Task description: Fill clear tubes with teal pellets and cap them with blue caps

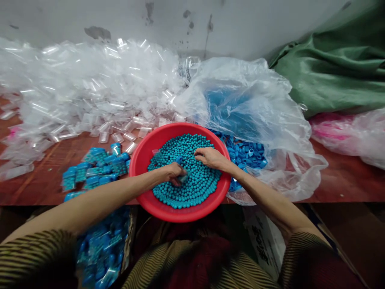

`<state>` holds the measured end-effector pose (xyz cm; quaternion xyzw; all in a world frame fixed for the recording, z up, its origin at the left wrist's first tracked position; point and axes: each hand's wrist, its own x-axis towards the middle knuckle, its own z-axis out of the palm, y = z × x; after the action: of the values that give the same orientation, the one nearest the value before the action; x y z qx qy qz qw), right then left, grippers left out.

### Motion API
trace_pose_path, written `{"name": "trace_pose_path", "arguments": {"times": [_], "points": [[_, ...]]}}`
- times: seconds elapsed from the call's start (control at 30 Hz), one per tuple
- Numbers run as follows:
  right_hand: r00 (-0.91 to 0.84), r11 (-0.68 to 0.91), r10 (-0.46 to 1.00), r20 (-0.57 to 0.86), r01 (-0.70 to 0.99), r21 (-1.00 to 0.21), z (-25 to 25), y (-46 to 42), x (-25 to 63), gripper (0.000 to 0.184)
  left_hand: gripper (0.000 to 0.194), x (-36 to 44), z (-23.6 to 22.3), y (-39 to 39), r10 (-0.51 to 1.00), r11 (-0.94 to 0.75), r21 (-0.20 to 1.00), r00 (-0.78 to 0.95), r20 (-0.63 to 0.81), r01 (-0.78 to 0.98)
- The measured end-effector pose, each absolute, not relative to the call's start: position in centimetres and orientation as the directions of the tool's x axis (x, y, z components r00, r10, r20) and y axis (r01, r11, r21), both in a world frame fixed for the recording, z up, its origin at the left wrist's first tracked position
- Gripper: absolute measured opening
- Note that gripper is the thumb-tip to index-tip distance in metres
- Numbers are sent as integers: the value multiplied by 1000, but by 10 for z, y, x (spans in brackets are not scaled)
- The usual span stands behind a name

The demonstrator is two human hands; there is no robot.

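Note:
A red basin (177,217) holds a wide layer of turquoise beads (192,196). Low among the beads, my left hand (175,173) is closed around a small clear plastic container (183,176), partly covered by the fingers. A blue cap (179,159) shows just above that hand; whether it touches the hand is unclear. My right hand (212,158) is over the beads on the right side, its fingers bent and drawn together, and what they may hold is hidden. Another clear container (155,153) lies on the beads near the left wall.
Filled blue-capped containers (99,166) lie left of the basin, with more in a box (102,249) below the table edge. A large heap of clear empty containers (90,88) stands behind. Blue caps (246,154) spill from a plastic bag (249,96) on the right, near green cloth (331,76).

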<state>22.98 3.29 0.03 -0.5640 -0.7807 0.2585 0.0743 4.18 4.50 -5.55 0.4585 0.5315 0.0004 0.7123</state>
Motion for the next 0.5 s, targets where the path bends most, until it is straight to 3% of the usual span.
{"name": "trace_pose_path", "arguments": {"times": [0.13,0.27,0.37,0.5], "points": [[-332,196,931,-154,808,-555,-5,26,242,20,24,69,-62,58,478,576,713,544,-690,399],[-319,164,944,-88,682,-713,-5,24,249,19,35,63,-47,61,440,605,750,672,-595,268],[-319,57,936,-146,550,-833,-7,26,251,19,40,47,-34,58,411,651,743,750,-519,157],[-342,23,911,-229,597,-802,-12,25,247,18,39,31,-21,47,421,680,731,786,-453,57]]}}
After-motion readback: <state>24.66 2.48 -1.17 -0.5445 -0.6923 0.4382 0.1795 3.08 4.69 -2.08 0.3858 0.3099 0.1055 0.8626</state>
